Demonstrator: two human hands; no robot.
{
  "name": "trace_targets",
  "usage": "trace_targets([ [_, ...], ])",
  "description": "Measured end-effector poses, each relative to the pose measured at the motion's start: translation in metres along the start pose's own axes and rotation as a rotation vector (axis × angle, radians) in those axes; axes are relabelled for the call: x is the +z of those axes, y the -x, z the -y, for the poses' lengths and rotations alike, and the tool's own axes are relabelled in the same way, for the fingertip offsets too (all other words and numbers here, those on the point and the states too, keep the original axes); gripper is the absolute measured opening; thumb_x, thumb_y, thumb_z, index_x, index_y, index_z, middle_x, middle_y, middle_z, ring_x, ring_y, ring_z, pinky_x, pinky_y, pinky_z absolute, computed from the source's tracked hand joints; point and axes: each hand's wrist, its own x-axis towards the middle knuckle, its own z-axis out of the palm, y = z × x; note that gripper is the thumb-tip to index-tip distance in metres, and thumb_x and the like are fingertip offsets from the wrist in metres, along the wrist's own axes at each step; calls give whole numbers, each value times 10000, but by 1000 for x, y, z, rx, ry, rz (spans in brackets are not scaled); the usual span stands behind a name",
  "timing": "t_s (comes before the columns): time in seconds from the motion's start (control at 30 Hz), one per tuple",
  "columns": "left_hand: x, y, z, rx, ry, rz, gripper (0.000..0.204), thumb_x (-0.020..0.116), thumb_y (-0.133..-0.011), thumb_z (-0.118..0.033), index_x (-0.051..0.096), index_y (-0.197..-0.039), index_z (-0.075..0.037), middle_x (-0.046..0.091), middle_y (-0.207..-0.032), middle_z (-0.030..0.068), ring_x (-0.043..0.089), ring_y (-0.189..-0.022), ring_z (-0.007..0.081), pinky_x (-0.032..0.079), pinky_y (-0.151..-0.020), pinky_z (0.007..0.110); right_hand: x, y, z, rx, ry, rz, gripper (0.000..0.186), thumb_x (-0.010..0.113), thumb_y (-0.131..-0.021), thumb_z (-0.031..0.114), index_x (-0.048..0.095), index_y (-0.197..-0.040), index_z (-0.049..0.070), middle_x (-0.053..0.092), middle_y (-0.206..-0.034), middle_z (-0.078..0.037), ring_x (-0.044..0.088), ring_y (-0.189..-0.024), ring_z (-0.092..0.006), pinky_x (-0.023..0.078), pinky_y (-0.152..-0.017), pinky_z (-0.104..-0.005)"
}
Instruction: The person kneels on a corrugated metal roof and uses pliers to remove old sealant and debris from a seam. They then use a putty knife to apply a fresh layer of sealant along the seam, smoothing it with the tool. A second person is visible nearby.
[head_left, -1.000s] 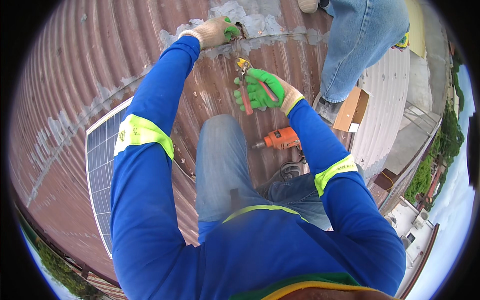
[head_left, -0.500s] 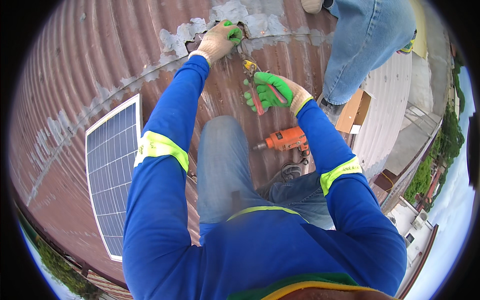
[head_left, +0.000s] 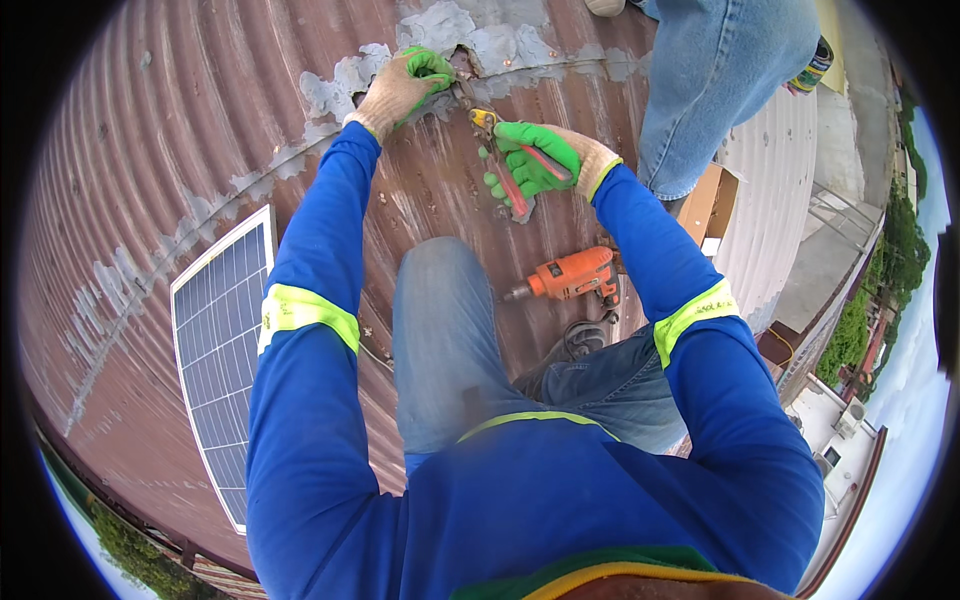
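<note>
My gloved left hand [head_left: 408, 88] is closed at the edge of a ragged dark hole [head_left: 460, 62] in the patched roof seam; whatever its fingertips hold is hidden. My right hand [head_left: 540, 160], in a green-palmed glove, grips red-handled snips or pliers [head_left: 510, 190] with a yellow part near the head, which points up toward the hole just right of my left hand. Below the right hand, an orange drill [head_left: 575, 275] lies on the brown corrugated roof [head_left: 200, 130], beside my bent knee.
A solar panel [head_left: 220, 370] lies at the left. At upper right are another person's jeans-clad leg [head_left: 710, 80], a cardboard box [head_left: 710, 210] and a paler corrugated sheet [head_left: 770, 190]. The roof edge, trees [head_left: 855, 330] and a white building lie beyond at the right.
My left hand first moved down and right, then back up and left. My right hand, still on the tool, has risen slightly. The other person's leg has shifted a little.
</note>
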Motion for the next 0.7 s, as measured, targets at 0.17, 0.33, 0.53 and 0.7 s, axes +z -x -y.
trace_targets([
  [0.17, -3, -1, 13, -199, 657, -53, 289, 668, -1060, -74, 676, -1340, 0, 746, -1202, 55, 727, -1041, 157, 600, -913, 307, 17, 10, 6, -33, -74, 16, 509, 709, -1040, 490, 624, -1267, 42, 710, -1124, -154, 765, -987, -334, 678, -792, -509],
  [0.33, 1, 4, 7, -40, 42, 34, 277, 715, -1023, -96, 748, -1296, -73, 751, -1187, 43, 721, -1067, 183, 589, -960, 326, 24, 14, 20, -8, 84, -90, 477, 731, -1029, 499, 649, -1178, 53, 696, -1042, -112, 745, -933, -301, 660, -728, -470],
  [0.53, 9, 11, -5, 124, -308, -70, 229, 764, -940, -171, 813, -1164, -178, 695, -1264, 110, 692, -1158, 347, 571, -1038, 426, 32, 18, 24, -4, 151, -182, 540, 768, -983, 562, 653, -1143, 60, 680, -994, -108, 732, -839, -279, 647, -702, -469],
  [0.7, 8, 11, -2, 140, -276, -54, 311, 778, -927, -141, 777, -1237, -144, 705, -1222, 103, 693, -1146, 310, 565, -1029, 405, 30, 18, 37, 50, 155, -200, 557, 786, -964, 581, 649, -1107, 61, 677, -993, -114, 737, -848, -284, 648, -713, -487],
])
